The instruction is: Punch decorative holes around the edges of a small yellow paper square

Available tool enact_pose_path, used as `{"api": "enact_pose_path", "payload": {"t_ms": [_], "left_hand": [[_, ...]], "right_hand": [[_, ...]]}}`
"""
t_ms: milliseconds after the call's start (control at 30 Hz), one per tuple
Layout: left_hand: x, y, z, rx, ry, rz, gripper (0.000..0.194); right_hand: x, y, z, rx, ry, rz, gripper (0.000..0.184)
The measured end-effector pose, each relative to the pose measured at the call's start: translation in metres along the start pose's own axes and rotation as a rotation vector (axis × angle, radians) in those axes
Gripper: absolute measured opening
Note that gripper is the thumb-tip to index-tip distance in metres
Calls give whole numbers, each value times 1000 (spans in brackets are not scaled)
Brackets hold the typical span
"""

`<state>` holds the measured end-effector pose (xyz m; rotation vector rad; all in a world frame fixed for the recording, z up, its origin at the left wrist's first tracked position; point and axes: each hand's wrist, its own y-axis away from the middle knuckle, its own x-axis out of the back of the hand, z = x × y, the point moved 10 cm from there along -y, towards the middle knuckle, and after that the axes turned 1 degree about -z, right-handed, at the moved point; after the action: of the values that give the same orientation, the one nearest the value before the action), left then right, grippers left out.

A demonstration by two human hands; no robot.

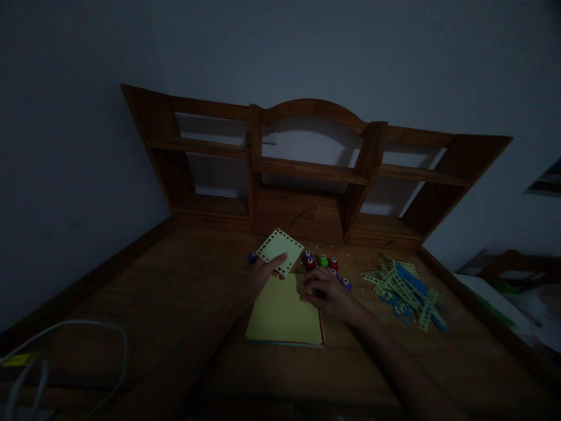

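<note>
My left hand [265, 275] pinches a pale yellow square of paper [281, 248] between thumb and fingers, tilted above the desk. A row of small punched holes runs along the paper's edges. Below it lies a stack of coloured sheets [284, 316], yellow on top, with red and bluish edges showing. My right hand [326, 289] hovers at the stack's right side, its fingers loosely bent and apart, with nothing visible in them. Just beyond are several small craft punches: a green punch [323, 261], a red punch [333, 264] and a purple punch [346, 285] among them.
A pile of punched yellow and blue paper strips [405, 289] lies to the right, with loose bits around it. Another purple punch [253, 257] stands on the left. A wooden shelf unit [307, 169] rises behind; a white cable [125, 351] loops at front left.
</note>
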<state>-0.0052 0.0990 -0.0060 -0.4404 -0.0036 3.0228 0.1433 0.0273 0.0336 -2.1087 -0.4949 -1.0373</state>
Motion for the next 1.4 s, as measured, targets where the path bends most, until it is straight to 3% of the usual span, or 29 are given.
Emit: {"api": "enact_pose_path", "payload": {"t_ms": [933, 1267, 1400], "left_hand": [[6, -5, -8, 14, -50, 21, 36], [6, -2, -7, 28, -74, 1, 36], [9, -4, -9, 6, -51, 37, 37]], "right_hand": [[-3, 0, -4, -37, 3, -46, 7], [2, -1, -4, -50, -19, -26, 7], [9, -2, -2, -58, -63, 44, 8]]}}
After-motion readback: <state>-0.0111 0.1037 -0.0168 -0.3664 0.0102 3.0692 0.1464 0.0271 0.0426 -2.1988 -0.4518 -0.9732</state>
